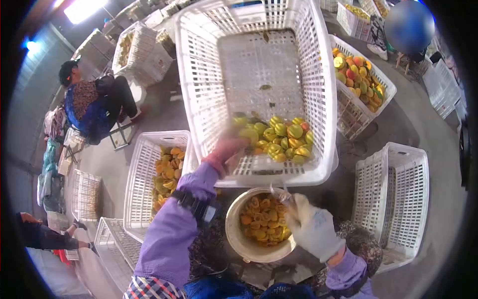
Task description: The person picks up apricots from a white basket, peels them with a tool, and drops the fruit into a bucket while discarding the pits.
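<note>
My left hand [230,149] reaches over the near rim of a large white plastic crate [259,180], beside a heap of green-yellow apricots [286,139]. Motion smears its fingers, so what they hold does not show. In a white knit glove, my right hand [313,226] is closed around a small metal tool [280,193], whose kind I cannot make out. That hand is at the right rim of a cream bucket [233,226]. Inside the bucket lie many orange apricot halves [264,219].
A crate of orange fruit [167,174] stands on the left and another crate of fruit [361,79] at upper right. Nested white crates [393,199] are on the right. One person [94,99] sits at left; others are at lower left and upper right.
</note>
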A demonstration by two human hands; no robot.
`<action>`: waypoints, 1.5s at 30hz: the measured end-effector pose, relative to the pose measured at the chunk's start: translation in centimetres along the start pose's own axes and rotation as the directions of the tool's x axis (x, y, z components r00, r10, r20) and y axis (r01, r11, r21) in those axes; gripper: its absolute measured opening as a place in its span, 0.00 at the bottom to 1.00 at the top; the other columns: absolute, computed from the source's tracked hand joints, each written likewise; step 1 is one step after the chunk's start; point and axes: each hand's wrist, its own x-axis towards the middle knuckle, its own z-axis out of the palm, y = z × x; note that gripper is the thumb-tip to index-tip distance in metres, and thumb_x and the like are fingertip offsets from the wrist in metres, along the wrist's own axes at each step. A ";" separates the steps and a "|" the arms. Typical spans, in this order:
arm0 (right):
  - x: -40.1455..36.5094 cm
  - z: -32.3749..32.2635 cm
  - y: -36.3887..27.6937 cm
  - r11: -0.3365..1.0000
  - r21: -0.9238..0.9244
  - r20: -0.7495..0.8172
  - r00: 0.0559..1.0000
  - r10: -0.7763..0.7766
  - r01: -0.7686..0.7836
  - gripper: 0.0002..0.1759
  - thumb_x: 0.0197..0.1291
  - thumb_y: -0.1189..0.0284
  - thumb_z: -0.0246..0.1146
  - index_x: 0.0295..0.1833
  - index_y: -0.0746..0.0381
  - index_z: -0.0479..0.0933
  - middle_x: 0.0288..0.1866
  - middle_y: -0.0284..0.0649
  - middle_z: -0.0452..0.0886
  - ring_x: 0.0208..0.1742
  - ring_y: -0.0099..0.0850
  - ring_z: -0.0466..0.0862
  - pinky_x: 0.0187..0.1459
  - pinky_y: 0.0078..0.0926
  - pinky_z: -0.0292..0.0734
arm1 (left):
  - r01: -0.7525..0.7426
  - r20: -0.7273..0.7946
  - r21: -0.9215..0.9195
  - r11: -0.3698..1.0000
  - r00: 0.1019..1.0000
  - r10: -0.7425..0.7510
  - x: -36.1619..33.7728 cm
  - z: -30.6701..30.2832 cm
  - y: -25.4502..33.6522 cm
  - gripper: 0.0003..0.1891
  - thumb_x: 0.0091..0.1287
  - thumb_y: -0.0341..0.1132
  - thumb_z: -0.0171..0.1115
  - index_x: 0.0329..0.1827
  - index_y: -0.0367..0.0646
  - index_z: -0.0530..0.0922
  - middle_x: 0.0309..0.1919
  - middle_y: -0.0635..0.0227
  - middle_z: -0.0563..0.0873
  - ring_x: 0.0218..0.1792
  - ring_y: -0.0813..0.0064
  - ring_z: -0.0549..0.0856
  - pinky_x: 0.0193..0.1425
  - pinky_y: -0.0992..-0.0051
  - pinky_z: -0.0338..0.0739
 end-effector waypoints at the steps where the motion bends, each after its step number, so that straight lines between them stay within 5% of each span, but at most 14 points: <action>1: 0.5 0.1 -0.1 0.999 0.033 -0.030 1.000 0.003 -0.003 0.16 0.62 0.67 0.62 0.51 0.64 0.72 0.30 0.47 0.82 0.25 0.44 0.84 0.25 0.39 0.77 | 0.012 -0.012 -0.238 0.971 1.000 -0.016 -1.7 0.7 0.9 0.28 0.61 0.22 0.61 0.67 0.39 0.68 0.58 0.54 0.78 0.53 0.63 0.83 0.53 0.65 0.85; 7: 1.1 1.5 -1.5 0.983 -0.093 -0.180 0.969 -0.171 0.156 0.23 0.58 0.70 0.65 0.57 0.65 0.69 0.33 0.46 0.82 0.29 0.44 0.84 0.28 0.39 0.78 | 0.146 0.125 -0.720 0.678 0.989 -0.081 -14.3 6.9 7.4 0.24 0.70 0.28 0.56 0.69 0.38 0.67 0.59 0.56 0.77 0.58 0.60 0.80 0.64 0.58 0.77; 10: 0.6 2.6 -0.6 0.940 -0.171 -0.210 0.921 -0.327 0.295 0.32 0.53 0.73 0.66 0.63 0.70 0.66 0.39 0.48 0.80 0.31 0.45 0.83 0.30 0.39 0.78 | 0.045 0.064 -0.717 0.696 0.998 0.002 -15.8 7.7 6.5 0.27 0.70 0.27 0.55 0.72 0.39 0.62 0.56 0.61 0.77 0.57 0.70 0.79 0.62 0.71 0.78; 13: 0.6 3.0 -0.4 0.946 -0.196 -0.167 0.942 -0.291 0.258 0.34 0.50 0.75 0.67 0.64 0.70 0.66 0.39 0.48 0.80 0.31 0.46 0.83 0.30 0.39 0.77 | -0.068 -0.001 -0.577 0.814 0.997 0.082 -15.7 8.2 5.2 0.24 0.70 0.24 0.55 0.70 0.38 0.63 0.55 0.61 0.78 0.57 0.70 0.79 0.63 0.71 0.77; 14: 0.8 2.9 -0.5 0.941 -0.195 -0.176 0.934 -0.311 0.276 0.35 0.49 0.75 0.67 0.64 0.71 0.66 0.39 0.48 0.80 0.31 0.46 0.83 0.30 0.39 0.77 | -0.158 -0.073 -0.265 0.951 0.987 0.144 -15.6 8.4 5.0 0.25 0.68 0.21 0.56 0.68 0.38 0.64 0.55 0.61 0.78 0.57 0.71 0.79 0.64 0.71 0.75; 18: 1.4 3.1 -0.9 0.936 -0.180 -0.169 0.928 -0.333 0.303 0.37 0.45 0.77 0.67 0.65 0.71 0.65 0.38 0.48 0.79 0.32 0.46 0.83 0.30 0.39 0.77 | -0.091 -0.155 -0.420 0.903 0.987 0.028 -14.2 8.3 2.2 0.27 0.64 0.22 0.59 0.67 0.38 0.66 0.55 0.61 0.78 0.57 0.70 0.78 0.63 0.72 0.74; 22: 1.4 3.7 -1.0 0.949 -0.173 -0.144 0.946 -0.291 0.265 0.35 0.46 0.79 0.66 0.63 0.71 0.67 0.37 0.48 0.80 0.34 0.46 0.83 0.32 0.39 0.78 | -0.368 -0.124 0.133 0.920 0.915 0.384 -14.8 8.8 3.4 0.24 0.68 0.21 0.54 0.67 0.37 0.65 0.58 0.59 0.77 0.58 0.68 0.79 0.64 0.68 0.76; 28: 1.9 4.7 -1.2 0.967 -0.125 -0.179 0.954 -0.242 0.222 0.27 0.51 0.78 0.63 0.59 0.71 0.70 0.36 0.46 0.82 0.37 0.45 0.84 0.38 0.38 0.80 | -0.336 -0.199 0.210 0.918 0.905 0.377 -14.3 8.7 2.9 0.19 0.71 0.32 0.57 0.62 0.37 0.69 0.55 0.58 0.80 0.55 0.66 0.82 0.61 0.68 0.79; 30: 1.6 5.6 -0.7 0.979 -0.089 -0.110 0.975 -0.191 0.181 0.26 0.52 0.75 0.63 0.58 0.70 0.71 0.36 0.47 0.83 0.37 0.45 0.84 0.39 0.38 0.80 | -0.437 -0.120 0.377 0.817 0.851 0.511 -14.0 7.9 3.2 0.18 0.72 0.39 0.57 0.58 0.36 0.73 0.51 0.58 0.82 0.52 0.66 0.83 0.57 0.69 0.80; 32: 1.1 5.8 -0.4 0.991 -0.030 -0.001 0.992 -0.129 0.129 0.28 0.53 0.74 0.63 0.60 0.69 0.70 0.40 0.51 0.82 0.41 0.49 0.83 0.42 0.39 0.79 | -0.650 0.131 0.574 0.499 0.674 0.727 -13.8 7.3 4.9 0.20 0.74 0.46 0.55 0.52 0.36 0.77 0.46 0.58 0.84 0.48 0.67 0.85 0.51 0.70 0.82; 34: 0.7 5.1 -0.6 0.998 0.045 0.137 0.989 -0.058 0.052 0.33 0.54 0.73 0.63 0.66 0.67 0.66 0.50 0.59 0.80 0.50 0.55 0.81 0.49 0.42 0.77 | -0.348 -0.028 0.079 0.934 0.936 0.351 -14.3 7.6 6.0 0.19 0.74 0.45 0.53 0.44 0.34 0.78 0.39 0.59 0.84 0.42 0.68 0.84 0.47 0.70 0.79; 35: 0.7 4.6 -0.9 0.990 0.126 0.155 0.984 -0.084 0.064 0.30 0.54 0.72 0.64 0.63 0.70 0.67 0.44 0.58 0.80 0.46 0.55 0.82 0.45 0.43 0.77 | -0.109 -0.009 -0.201 0.974 0.994 0.109 -14.6 7.7 6.3 0.19 0.74 0.44 0.52 0.41 0.32 0.79 0.36 0.60 0.84 0.39 0.69 0.84 0.45 0.70 0.77; 38: 1.1 3.2 -1.7 0.937 0.324 0.145 0.972 -0.183 0.128 0.23 0.58 0.69 0.63 0.55 0.73 0.70 0.30 0.60 0.79 0.36 0.57 0.81 0.38 0.48 0.76 | -0.084 0.124 -0.223 0.971 0.986 0.114 -14.9 6.7 6.9 0.22 0.74 0.47 0.52 0.40 0.32 0.80 0.35 0.61 0.85 0.37 0.71 0.84 0.44 0.73 0.79; 45: 1.1 3.2 -1.4 0.874 0.481 0.327 0.939 -0.106 -0.069 0.16 0.60 0.68 0.61 0.48 0.69 0.74 0.33 0.61 0.80 0.41 0.60 0.80 0.42 0.46 0.75 | -0.093 0.197 -0.216 0.972 0.971 0.137 -14.5 6.8 6.6 0.21 0.72 0.46 0.55 0.36 0.32 0.82 0.31 0.62 0.85 0.36 0.73 0.84 0.42 0.73 0.79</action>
